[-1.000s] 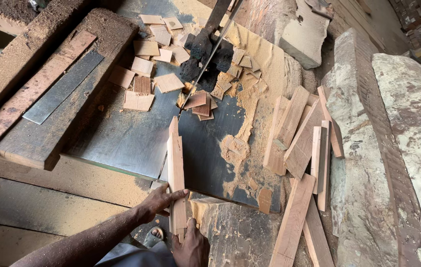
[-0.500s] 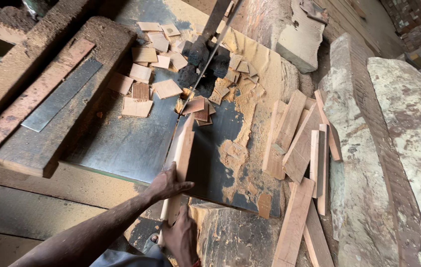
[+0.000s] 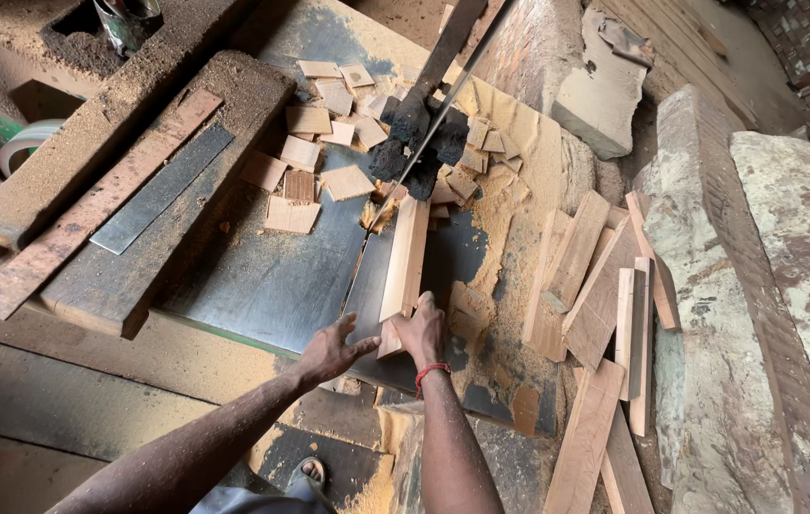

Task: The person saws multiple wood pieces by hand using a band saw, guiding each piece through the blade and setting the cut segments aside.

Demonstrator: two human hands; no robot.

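Looking down, we see our right hand [image 3: 421,330] with its grip clamped on the near end of a long wooden strip [image 3: 404,264] lying flat on the dark metal desk [image 3: 262,281], near its near edge. The strip's far end meets the thin saw blade [image 3: 443,107]. Our left hand [image 3: 330,349] rests open beside the strip, fingers spread apart. Small cut wood blocks [image 3: 310,152] lie toward the far edge, and longer planks [image 3: 595,286] are piled past the right edge.

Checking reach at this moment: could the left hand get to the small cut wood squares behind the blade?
Probably yes: the left hand lies open on the saw table, and bare table leads to the wood squares, left of the blade.
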